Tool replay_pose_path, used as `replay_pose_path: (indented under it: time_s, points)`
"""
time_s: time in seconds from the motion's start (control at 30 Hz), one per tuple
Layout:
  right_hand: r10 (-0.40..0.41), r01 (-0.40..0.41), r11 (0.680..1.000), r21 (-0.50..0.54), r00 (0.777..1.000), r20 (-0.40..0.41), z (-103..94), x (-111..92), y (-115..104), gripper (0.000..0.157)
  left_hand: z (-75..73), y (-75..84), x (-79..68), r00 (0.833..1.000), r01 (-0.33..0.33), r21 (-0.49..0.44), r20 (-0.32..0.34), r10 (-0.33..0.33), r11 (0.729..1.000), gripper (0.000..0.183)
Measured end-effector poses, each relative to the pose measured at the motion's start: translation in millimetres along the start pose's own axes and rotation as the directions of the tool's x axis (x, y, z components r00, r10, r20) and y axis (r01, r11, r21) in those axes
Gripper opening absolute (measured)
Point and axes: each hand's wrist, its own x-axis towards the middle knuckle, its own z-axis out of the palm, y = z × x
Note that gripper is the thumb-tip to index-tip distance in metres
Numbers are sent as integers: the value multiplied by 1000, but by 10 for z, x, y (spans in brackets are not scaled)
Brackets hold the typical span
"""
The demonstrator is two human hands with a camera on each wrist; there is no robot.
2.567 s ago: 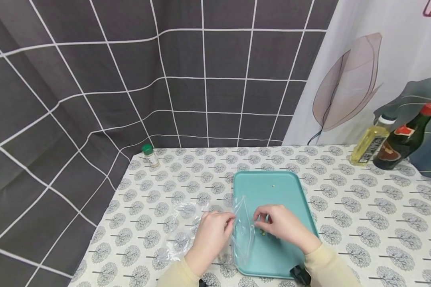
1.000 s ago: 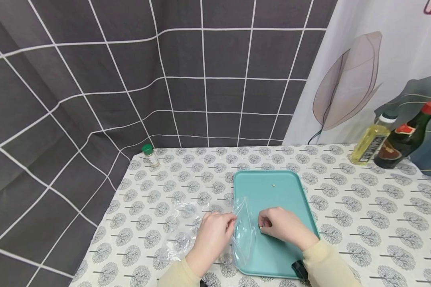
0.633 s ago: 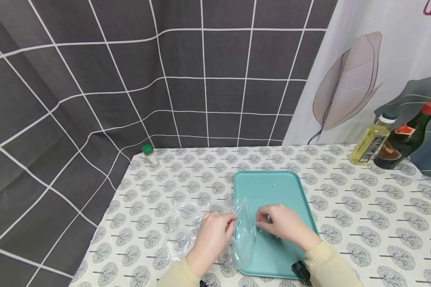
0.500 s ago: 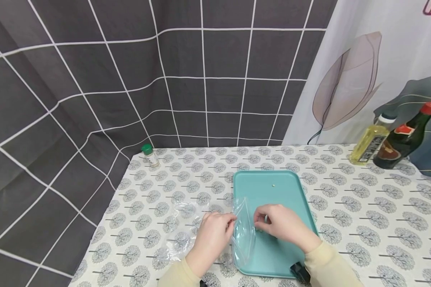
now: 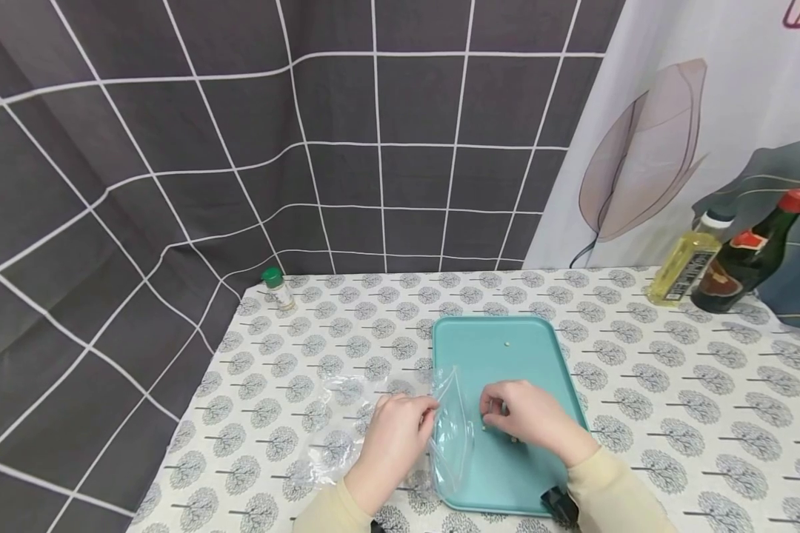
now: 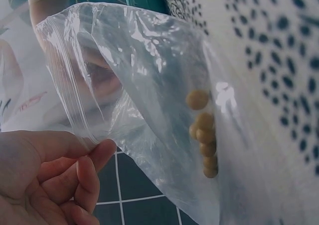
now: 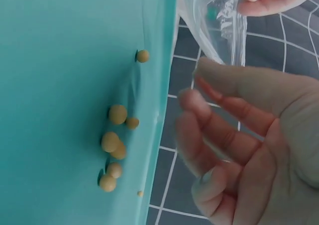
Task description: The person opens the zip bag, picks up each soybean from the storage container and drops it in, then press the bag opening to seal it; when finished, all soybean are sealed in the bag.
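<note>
The tray (image 5: 483, 370) is plain turquoise, the little balls (image 7: 118, 114) are mustard-tan, and the bag (image 6: 149, 50) is clear with whitish glints. The worktop cloth (image 5: 684, 435) is white, printed with rows of grey trees. The backdrop (image 5: 413, 178) is charcoal crossed by a white grid; the white curtain (image 5: 747, 89) carries a dusky-pink leaf (image 5: 667, 133) outlined dark. The sleeves (image 5: 616, 492) are cream-yellow. The shaker (image 5: 282, 297) has a green cap (image 5: 272, 277); the shorter bottle (image 5: 687, 266) is yellow, the taller bottle (image 5: 750, 266) dark green, its top (image 5: 797, 200) red.

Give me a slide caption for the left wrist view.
Left hand pinches the edge of a clear plastic zip bag holding small round tan balls.
</note>
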Motion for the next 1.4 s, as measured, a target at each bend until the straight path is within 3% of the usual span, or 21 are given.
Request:
replay_pose_path:
  time_s: [0.43,0.57,0.83,1.1,1.4]
  points:
    - [134,-140,981,-132,989,-56,2,20,31,17,-11,-2,-7,1000,0,0,-3,0,1000,11]
    - [130,-135,981,-141,991,-42,8,-4,63,18,-11,-2,-7,1000,3,3,-3,-3,1000,11]
    - [55,-47,983,-177,998,39,30,-26,66,25,-5,-1,-2,1000,2,7,6,-3,1000,11]
    - [113,-104,978,-181,993,43,78,2,3,30,5,-7,-8,1000,4,6,6,-4,1000,10]
    - [117,-110,979,-170,993,28,84,8,17,29,-3,-1,-15,1000,4,4,14,-4,1000,11]
